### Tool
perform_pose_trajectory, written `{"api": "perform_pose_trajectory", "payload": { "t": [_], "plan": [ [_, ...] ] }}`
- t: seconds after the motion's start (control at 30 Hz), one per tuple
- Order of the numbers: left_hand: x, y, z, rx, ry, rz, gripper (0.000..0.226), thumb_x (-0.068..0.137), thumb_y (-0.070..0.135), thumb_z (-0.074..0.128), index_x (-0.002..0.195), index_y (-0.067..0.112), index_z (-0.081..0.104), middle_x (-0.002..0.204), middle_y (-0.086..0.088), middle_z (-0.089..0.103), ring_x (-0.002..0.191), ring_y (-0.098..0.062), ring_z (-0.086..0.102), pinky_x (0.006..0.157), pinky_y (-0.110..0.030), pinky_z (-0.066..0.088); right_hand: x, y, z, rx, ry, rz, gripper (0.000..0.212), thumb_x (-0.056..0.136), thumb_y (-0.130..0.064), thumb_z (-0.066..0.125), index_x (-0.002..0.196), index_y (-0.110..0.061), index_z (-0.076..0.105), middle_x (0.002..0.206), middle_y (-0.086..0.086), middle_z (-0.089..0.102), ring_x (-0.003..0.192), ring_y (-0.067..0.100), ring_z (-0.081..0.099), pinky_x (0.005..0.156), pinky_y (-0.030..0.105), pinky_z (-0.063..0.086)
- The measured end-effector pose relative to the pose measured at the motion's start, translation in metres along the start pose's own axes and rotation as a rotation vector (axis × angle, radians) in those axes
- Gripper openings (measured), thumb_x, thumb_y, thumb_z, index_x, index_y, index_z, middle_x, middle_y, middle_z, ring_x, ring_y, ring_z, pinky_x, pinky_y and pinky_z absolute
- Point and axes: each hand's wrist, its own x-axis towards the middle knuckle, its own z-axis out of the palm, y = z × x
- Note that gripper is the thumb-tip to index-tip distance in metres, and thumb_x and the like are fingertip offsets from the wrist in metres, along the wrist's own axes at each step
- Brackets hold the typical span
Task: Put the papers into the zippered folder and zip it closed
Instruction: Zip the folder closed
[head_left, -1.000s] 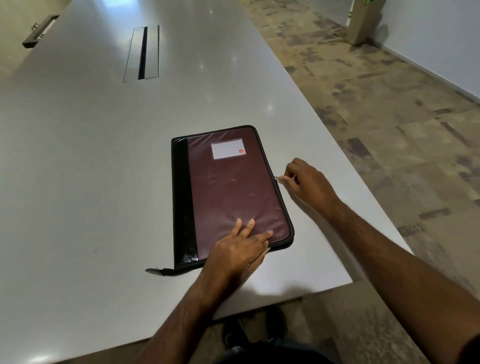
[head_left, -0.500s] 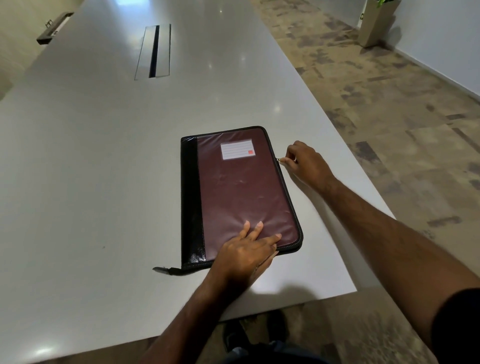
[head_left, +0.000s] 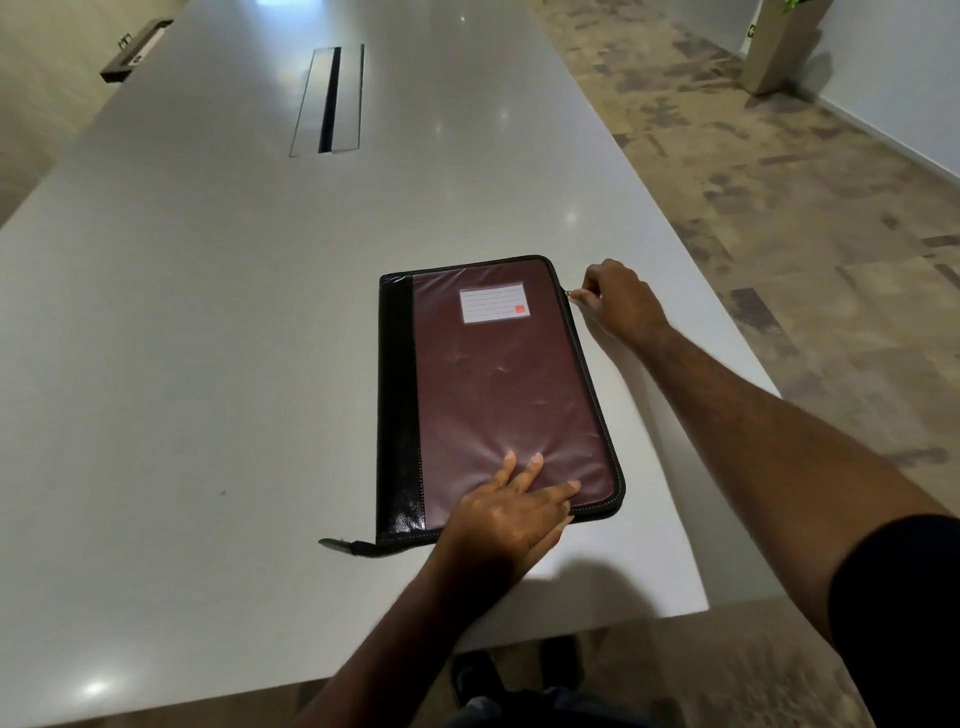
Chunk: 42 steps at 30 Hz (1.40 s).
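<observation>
Right hand (head_left: 621, 301) pinches the small metal zipper pull (head_left: 571, 294), fingertips hidden behind the knuckles. Left hand (head_left: 511, 512) presses flat, fingers spread, on the maroon-and-black leather zippered folder (head_left: 498, 395) lying between both hands.

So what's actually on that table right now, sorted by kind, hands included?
Folder: 1, maroon with a black spine
Label on the folder: 1
Hands: 2, left hand flat on the folder, right hand pinching the zipper pull
Slot in the table: 1
Total: 5

Folder's label card (head_left: 493, 304) shows no readable text.
</observation>
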Motion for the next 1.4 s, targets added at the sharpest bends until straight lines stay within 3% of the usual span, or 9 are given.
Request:
{"api": "perform_pose_trajectory", "payload": {
  "t": [0.2, 0.53, 0.63, 0.73, 0.83, 1.03, 1.2, 1.3, 1.4],
  "plan": [
    [0.004, 0.000, 0.000, 0.083, 0.011, 0.056, 0.007, 0.090, 0.016, 0.080, 0.082, 0.015, 0.079, 0.118, 0.003, 0.078, 0.116, -0.032, 0.072, 0.096, -0.050, 0.059, 0.022, -0.006, 0.000, -0.034, -0.019, 0.028, 0.027, 0.098, -0.034, 0.068, 0.089, -0.009, 0.065, 0.100, 0.012, 0.067, 0.090, 0.033, 0.064, 0.079, 0.041, 0.048],
    [0.015, -0.002, -0.011, 0.049, -0.250, -0.017, 0.012, 0.092, 0.032, 0.076, 0.094, 0.021, 0.080, 0.122, 0.007, 0.077, 0.124, -0.026, 0.068, 0.104, -0.047, 0.055, 0.044, -0.009, 0.000, -0.053, -0.037, -0.014, 0.027, 0.099, -0.037, 0.067, 0.091, -0.010, 0.067, 0.098, 0.009, 0.070, 0.089, 0.031, 0.066, 0.077, 0.039, 0.049],
    [0.031, -0.010, -0.016, 0.033, -0.209, -0.088, 0.027, 0.096, 0.045, 0.068, 0.087, 0.021, 0.078, 0.097, 0.005, 0.079, 0.102, -0.018, 0.074, 0.101, -0.039, 0.055, 0.044, -0.005, 0.000, -0.023, -0.047, -0.030, 0.029, 0.099, -0.039, 0.067, 0.091, -0.011, 0.067, 0.098, 0.007, 0.070, 0.088, 0.028, 0.065, 0.077, 0.041, 0.050],
    [0.064, -0.032, -0.021, 0.047, -0.170, -0.180, 0.024, 0.097, 0.040, 0.069, 0.088, 0.020, 0.076, 0.087, 0.003, 0.075, 0.082, -0.022, 0.069, 0.091, -0.041, 0.053, 0.045, -0.002, 0.000, 0.025, -0.061, -0.053, 0.028, 0.099, -0.038, 0.066, 0.090, -0.012, 0.067, 0.098, 0.005, 0.069, 0.088, 0.027, 0.065, 0.075, 0.039, 0.048],
    [0.109, -0.068, -0.019, 0.033, -0.170, -0.267, 0.016, 0.099, 0.033, 0.066, 0.094, 0.021, 0.074, 0.094, 0.006, 0.075, 0.087, -0.019, 0.065, 0.085, -0.042, 0.049, 0.046, 0.001, -0.002, 0.076, -0.075, -0.060, 0.025, 0.099, -0.035, 0.067, 0.092, -0.011, 0.068, 0.100, 0.007, 0.070, 0.092, 0.028, 0.065, 0.077, 0.040, 0.048],
    [0.201, -0.141, 0.021, 0.120, -0.222, -0.426, 0.024, 0.097, 0.040, 0.062, 0.105, 0.021, 0.074, 0.111, 0.004, 0.072, 0.109, -0.021, 0.062, 0.097, -0.042, 0.046, 0.046, 0.003, -0.003, 0.183, -0.034, -0.043, 0.018, 0.099, -0.032, 0.066, 0.096, -0.014, 0.069, 0.098, 0.001, 0.074, 0.091, 0.022, 0.067, 0.081, 0.041, 0.050],
    [0.256, -0.177, 0.054, 0.074, -0.455, -0.583, 0.042, 0.097, 0.045, 0.060, 0.129, 0.018, 0.066, 0.136, -0.003, 0.061, 0.131, -0.029, 0.047, 0.104, -0.045, 0.036, 0.051, 0.005, -0.003, 0.434, -0.061, 0.004, 0.016, 0.100, -0.025, 0.063, 0.093, -0.013, 0.071, 0.088, -0.004, 0.073, 0.052, 0.012, 0.072, 0.069, 0.039, 0.057],
    [0.278, -0.184, 0.069, 0.086, -0.559, -0.646, 0.028, 0.094, 0.042, 0.058, 0.108, 0.021, 0.070, 0.112, 0.003, 0.065, 0.121, -0.027, 0.050, 0.092, -0.043, 0.032, 0.056, 0.006, -0.005, 0.534, -0.050, 0.026, 0.014, 0.097, -0.021, 0.067, 0.093, -0.010, 0.075, 0.083, 0.000, 0.076, 0.058, 0.014, 0.075, 0.067, 0.034, 0.058],
    [0.290, -0.189, 0.075, 0.112, -0.579, -0.689, 0.025, 0.094, 0.045, 0.060, 0.092, 0.022, 0.068, 0.100, 0.006, 0.067, 0.108, -0.022, 0.056, 0.096, -0.045, 0.034, 0.055, 0.005, -0.005, 0.559, -0.046, 0.084, 0.010, 0.093, -0.015, 0.069, 0.094, -0.011, 0.077, 0.077, 0.003, 0.077, 0.067, 0.017, 0.076, 0.060, 0.032, 0.059]
  ]
}}
